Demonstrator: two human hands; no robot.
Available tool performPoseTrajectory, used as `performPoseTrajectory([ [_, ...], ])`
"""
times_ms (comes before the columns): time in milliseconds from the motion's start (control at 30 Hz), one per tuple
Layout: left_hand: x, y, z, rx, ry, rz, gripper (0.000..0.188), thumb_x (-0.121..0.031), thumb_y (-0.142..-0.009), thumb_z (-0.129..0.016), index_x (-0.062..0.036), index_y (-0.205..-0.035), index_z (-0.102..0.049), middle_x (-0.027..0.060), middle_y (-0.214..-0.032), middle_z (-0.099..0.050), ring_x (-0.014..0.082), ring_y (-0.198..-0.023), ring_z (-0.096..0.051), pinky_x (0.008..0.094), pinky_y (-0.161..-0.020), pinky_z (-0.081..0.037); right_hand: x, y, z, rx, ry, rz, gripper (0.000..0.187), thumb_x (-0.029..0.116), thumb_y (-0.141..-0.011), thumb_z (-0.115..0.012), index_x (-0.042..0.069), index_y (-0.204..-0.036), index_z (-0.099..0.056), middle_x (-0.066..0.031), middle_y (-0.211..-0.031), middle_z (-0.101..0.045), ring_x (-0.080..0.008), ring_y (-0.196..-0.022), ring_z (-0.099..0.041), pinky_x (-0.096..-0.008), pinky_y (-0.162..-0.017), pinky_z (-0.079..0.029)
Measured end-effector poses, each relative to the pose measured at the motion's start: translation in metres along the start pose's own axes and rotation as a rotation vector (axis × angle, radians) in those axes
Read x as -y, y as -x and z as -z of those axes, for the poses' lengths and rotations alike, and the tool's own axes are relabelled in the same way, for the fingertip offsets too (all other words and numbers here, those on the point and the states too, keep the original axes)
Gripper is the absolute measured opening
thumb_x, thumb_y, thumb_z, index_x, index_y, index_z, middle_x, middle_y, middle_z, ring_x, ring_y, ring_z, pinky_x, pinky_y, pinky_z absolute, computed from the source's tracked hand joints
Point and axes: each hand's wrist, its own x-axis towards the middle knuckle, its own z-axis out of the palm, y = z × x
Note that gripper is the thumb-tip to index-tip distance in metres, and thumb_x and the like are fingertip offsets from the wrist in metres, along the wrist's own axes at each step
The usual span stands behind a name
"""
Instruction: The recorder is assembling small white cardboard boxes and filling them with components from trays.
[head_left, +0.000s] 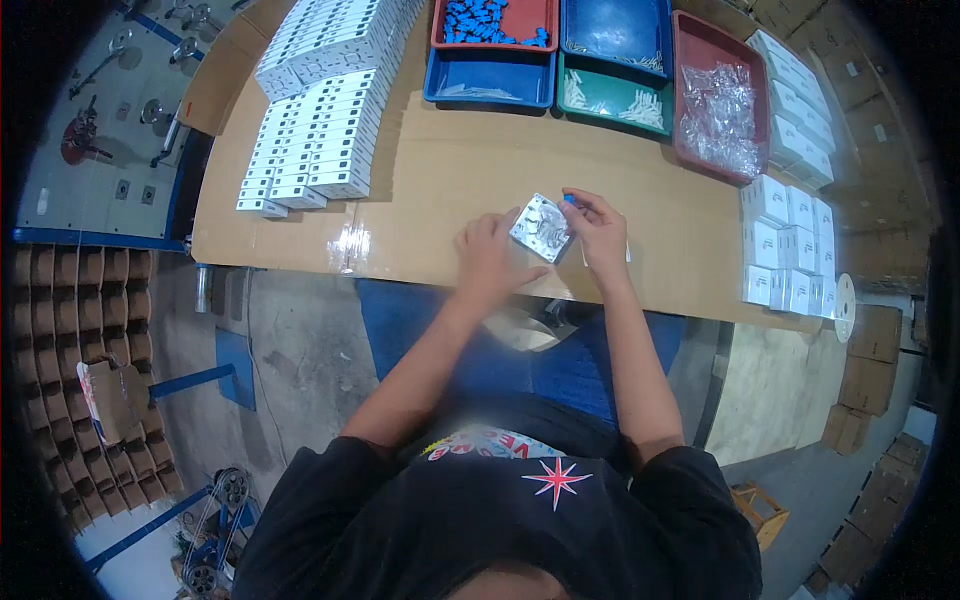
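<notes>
A small square white box (530, 243) with crinkled clear plastic on its top lies near the table's front edge, turned cornerwise. My left hand (485, 262) rests at its left side, fingers and thumb stretched apart, with the fingertips at the box's edge. On the box's right, my right hand (602, 238) pinches a small blue piece (569, 199) between thumb and fingers, just over the box's upper right corner. Something thin and white, mostly hidden, lies under the right hand.
Tall rows of white boxes (318, 135) stand at the left. Across the back are a red tray (522, 22) of blue pieces, blue trays (490, 92), a green tray (600, 105) of white pieces and a red tray (722, 165) of clear bags. More white boxes (768, 245) stand right.
</notes>
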Motion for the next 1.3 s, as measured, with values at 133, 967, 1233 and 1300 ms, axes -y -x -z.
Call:
performPoseTrajectory([
  [133,0.001,0.000,-0.003,0.014,-0.003,0.009,0.091,-0.049,-0.063,-0.091,-0.0136,-0.140,-0.056,0.0056,-0.111,-0.057,0.0274,-0.111,-0.051,0.0468,-0.102,-0.032,-0.001,-0.001,0.007,0.024,-0.086,-0.167,0.030,0.006,-0.098,-0.067,-0.001,-0.127,-0.068,-0.0077,-0.103,-0.071,-0.0119,-0.085,-0.067,-0.0251,-0.076,-0.055],
  [967,-0.005,-0.002,-0.014,-0.052,0.019,0.120,0.081,-0.039,-0.064,-0.088,-0.0130,-0.135,-0.058,0.0060,-0.114,-0.057,0.0269,-0.113,-0.051,0.0459,-0.101,-0.031,0.016,0.014,-0.013,0.334,0.651,0.064,0.028,0.010,-0.088,-0.073,0.006,-0.116,-0.071,-0.0138,-0.105,-0.069,-0.0232,-0.087,-0.067,-0.0338,-0.078,-0.054],
  [1233,0.001,0.001,-0.014,-0.053,0.090,0.117,0.071,-0.024,-0.066,-0.086,-0.0178,-0.133,-0.062,0.0032,-0.116,-0.061,0.0254,-0.115,-0.053,0.0447,-0.102,-0.030,0.010,0.019,-0.011,0.356,0.676,0.138,0.027,0.011,-0.088,-0.074,0.009,-0.114,-0.074,-0.0154,-0.099,-0.068,-0.0297,-0.091,-0.067,-0.0368,-0.082,-0.054],
  [1300,0.002,0.001,-0.014,-0.045,0.115,0.122,0.069,-0.022,-0.067,-0.086,-0.0177,-0.133,-0.064,0.0038,-0.116,-0.061,0.0254,-0.116,-0.053,0.0443,-0.104,-0.030,0.006,0.022,-0.011,0.353,0.653,0.146,0.027,0.011,-0.087,-0.075,0.009,-0.114,-0.074,-0.0151,-0.098,-0.067,-0.0297,-0.091,-0.067,-0.0370,-0.082,-0.054],
])
